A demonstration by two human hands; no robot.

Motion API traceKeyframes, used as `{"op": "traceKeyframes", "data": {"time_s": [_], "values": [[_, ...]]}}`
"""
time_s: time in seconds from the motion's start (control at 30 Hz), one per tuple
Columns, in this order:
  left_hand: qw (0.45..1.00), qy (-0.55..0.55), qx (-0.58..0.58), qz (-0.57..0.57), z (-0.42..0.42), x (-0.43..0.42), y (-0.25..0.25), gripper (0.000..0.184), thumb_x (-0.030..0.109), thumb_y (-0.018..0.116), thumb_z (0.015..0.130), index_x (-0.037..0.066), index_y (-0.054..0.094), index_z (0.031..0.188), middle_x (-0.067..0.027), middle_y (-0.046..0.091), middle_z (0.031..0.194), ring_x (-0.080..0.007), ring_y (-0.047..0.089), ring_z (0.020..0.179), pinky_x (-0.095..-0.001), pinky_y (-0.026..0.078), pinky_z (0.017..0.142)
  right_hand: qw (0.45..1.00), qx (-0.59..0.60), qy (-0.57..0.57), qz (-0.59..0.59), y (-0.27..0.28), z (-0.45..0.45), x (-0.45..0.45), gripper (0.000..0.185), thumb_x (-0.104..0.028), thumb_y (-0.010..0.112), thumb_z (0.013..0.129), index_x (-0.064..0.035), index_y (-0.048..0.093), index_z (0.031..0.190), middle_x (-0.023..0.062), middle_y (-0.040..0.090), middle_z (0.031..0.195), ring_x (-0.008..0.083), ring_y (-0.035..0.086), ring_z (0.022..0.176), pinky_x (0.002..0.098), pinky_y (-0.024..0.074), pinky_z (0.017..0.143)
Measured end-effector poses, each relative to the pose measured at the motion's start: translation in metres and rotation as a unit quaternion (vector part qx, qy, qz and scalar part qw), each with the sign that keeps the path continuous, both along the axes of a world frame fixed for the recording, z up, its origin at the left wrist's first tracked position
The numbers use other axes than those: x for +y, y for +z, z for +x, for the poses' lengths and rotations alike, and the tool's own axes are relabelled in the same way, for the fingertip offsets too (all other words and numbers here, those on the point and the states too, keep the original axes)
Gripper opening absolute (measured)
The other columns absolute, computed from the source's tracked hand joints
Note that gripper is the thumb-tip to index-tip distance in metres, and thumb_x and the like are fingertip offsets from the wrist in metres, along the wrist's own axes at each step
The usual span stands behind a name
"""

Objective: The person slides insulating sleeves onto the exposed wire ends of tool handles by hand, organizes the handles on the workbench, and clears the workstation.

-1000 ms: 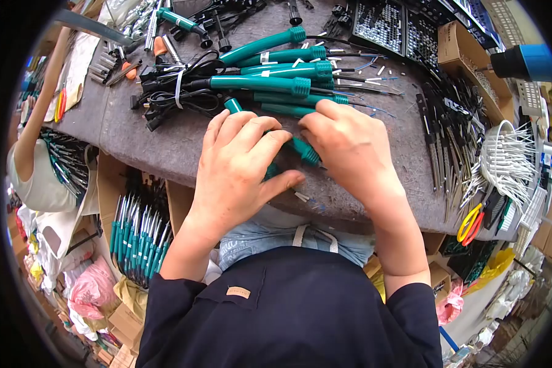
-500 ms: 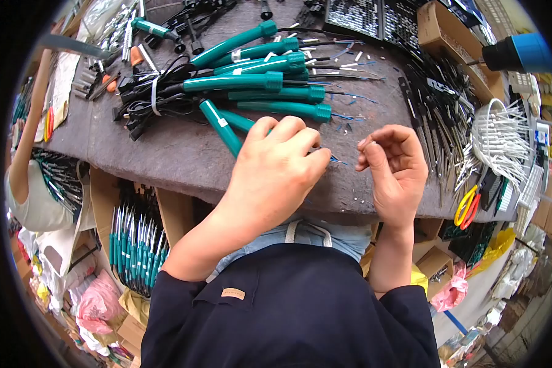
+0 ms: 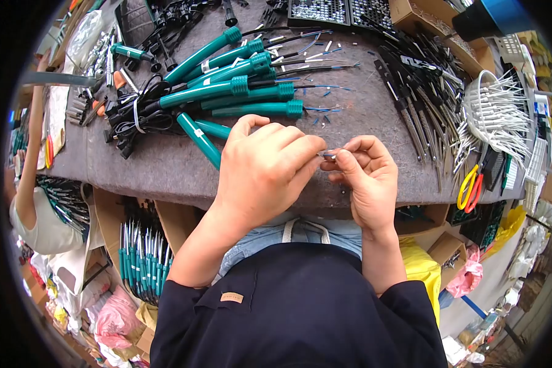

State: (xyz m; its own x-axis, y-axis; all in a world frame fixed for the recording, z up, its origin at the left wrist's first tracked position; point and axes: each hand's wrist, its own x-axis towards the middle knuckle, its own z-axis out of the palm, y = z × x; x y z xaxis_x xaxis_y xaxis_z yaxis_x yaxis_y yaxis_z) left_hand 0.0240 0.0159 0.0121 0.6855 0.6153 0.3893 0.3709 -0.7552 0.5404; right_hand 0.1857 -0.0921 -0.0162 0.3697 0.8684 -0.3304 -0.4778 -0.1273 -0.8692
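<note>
My left hand [image 3: 267, 162] is closed, thumb and forefinger pinching thin wires [image 3: 328, 154] near their ends. Its palm hides whatever lies beneath. My right hand [image 3: 368, 178] meets it from the other side, thumb and fingertips closed on the tips of the same wires. Just beyond my left hand lies a bundle of green soldering iron handles [image 3: 205, 95] with bare wire ends pointing right. Two more handles slant towards me, one green handle [image 3: 199, 138] running to the edge of my left hand. A black cord bundle [image 3: 138, 116] is tied at their left end.
Thin metal-and-black rods [image 3: 411, 104] lie at right, beside a white basket [image 3: 487, 80] of white sticks. Yellow-and-red-handled scissors [image 3: 469, 190] hang near the table edge. A cardboard box [image 3: 411, 12] and a blue-black tool [image 3: 490, 18] are at upper right. Another person's arm [image 3: 27, 165] shows at left.
My right hand has moved left to my left hand, and its fingertips now close on the wires. The view has shifted slightly, so the handles appear further left and higher.
</note>
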Motion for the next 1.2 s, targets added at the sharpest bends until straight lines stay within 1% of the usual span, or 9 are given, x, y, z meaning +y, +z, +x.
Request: {"op": "traceKeyframes", "data": {"time_s": [0.13,0.23,0.33,0.47,0.57,0.7,0.87,1.2], "values": [[0.999,0.004,-0.007,0.046,0.001,0.000,-0.008,0.015,0.012,0.082,0.078,0.014,0.074,0.090,0.0006,0.071,0.078,-0.0215,0.066,0.073,-0.0379,0.044,0.074,0.998,0.056,-0.010,-0.011,-0.001,-0.001,-0.001,0.016,-0.010,0.070,0.102,-0.0012,0.060,0.110,0.0151,0.077,0.102,0.0195,0.077,0.090,0.0275,0.0630,0.074],[0.998,0.004,-0.013,0.055,0.000,0.000,-0.011,0.015,0.012,0.083,0.077,0.014,0.075,0.090,0.0005,0.071,0.078,-0.0210,0.066,0.073,-0.0380,0.044,0.073,0.999,0.039,-0.005,-0.032,-0.001,-0.002,0.000,0.017,-0.012,0.070,0.103,-0.0011,0.059,0.111,0.0163,0.077,0.104,0.0195,0.077,0.090,0.0280,0.0633,0.074],[0.998,0.000,-0.014,0.063,0.000,0.001,-0.012,0.015,0.012,0.083,0.077,0.013,0.074,0.090,0.0000,0.070,0.078,-0.0214,0.065,0.073,-0.0384,0.045,0.073,0.998,0.059,0.008,-0.034,0.001,0.000,-0.001,0.017,-0.013,0.070,0.103,-0.0014,0.059,0.111,0.0165,0.077,0.103,0.0198,0.077,0.090,0.0281,0.0634,0.074],[0.998,-0.014,-0.017,0.066,0.000,0.001,-0.015,0.014,0.009,0.082,0.077,0.012,0.074,0.088,-0.0013,0.069,0.078,-0.0234,0.064,0.074,-0.0391,0.045,0.072,0.999,0.026,-0.011,-0.024,0.007,-0.001,-0.001,0.016,-0.012,0.071,0.102,-0.0013,0.062,0.109,0.0146,0.077,0.102,0.0187,0.076,0.090,0.0280,0.0631,0.074],[0.998,-0.013,-0.059,0.003,0.002,0.000,-0.014,0.013,0.007,0.081,0.077,0.011,0.072,0.086,-0.0025,0.068,0.078,-0.0254,0.063,0.074,-0.0395,0.045,0.072,1.000,0.003,-0.013,-0.005,0.007,-0.002,-0.002,0.015,-0.012,0.073,0.101,-0.0009,0.064,0.108,0.0135,0.077,0.102,0.0177,0.076,0.089,0.0281,0.0630,0.074],[0.996,-0.015,-0.068,-0.054,-0.001,-0.001,-0.010,0.012,0.006,0.080,0.077,0.010,0.072,0.085,-0.0035,0.068,0.078,-0.0273,0.062,0.075,-0.0399,0.044,0.072,1.000,0.012,-0.022,0.015,0.003,-0.006,-0.001,0.016,-0.012,0.073,0.101,-0.0001,0.067,0.108,0.0131,0.077,0.104,0.0172,0.075,0.089,0.0284,0.0630,0.074],[0.996,-0.017,-0.054,-0.074,-0.003,0.000,-0.008,0.011,0.006,0.079,0.077,0.010,0.071,0.084,-0.0043,0.067,0.077,-0.0280,0.061,0.074,-0.0401,0.044,0.071,0.999,0.010,-0.017,0.031,0.002,-0.009,0.001,0.016,-0.011,0.073,0.101,0.0007,0.067,0.110,0.0136,0.077,0.105,0.0173,0.075,0.090,0.0287,0.0631,0.074],[0.994,-0.008,-0.065,-0.085,-0.003,0.000,-0.009,0.010,0.006,0.079,0.079,0.011,0.070,0.082,-0.0039,0.067,0.075,-0.0271,0.062,0.073,-0.0395,0.044,0.070,0.999,-0.003,-0.013,0.048,0.002,-0.009,0.002,0.015,-0.008,0.072,0.101,0.0027,0.066,0.109,0.0151,0.076,0.105,0.0178,0.075,0.089,0.0298,0.0633,0.076]]}}
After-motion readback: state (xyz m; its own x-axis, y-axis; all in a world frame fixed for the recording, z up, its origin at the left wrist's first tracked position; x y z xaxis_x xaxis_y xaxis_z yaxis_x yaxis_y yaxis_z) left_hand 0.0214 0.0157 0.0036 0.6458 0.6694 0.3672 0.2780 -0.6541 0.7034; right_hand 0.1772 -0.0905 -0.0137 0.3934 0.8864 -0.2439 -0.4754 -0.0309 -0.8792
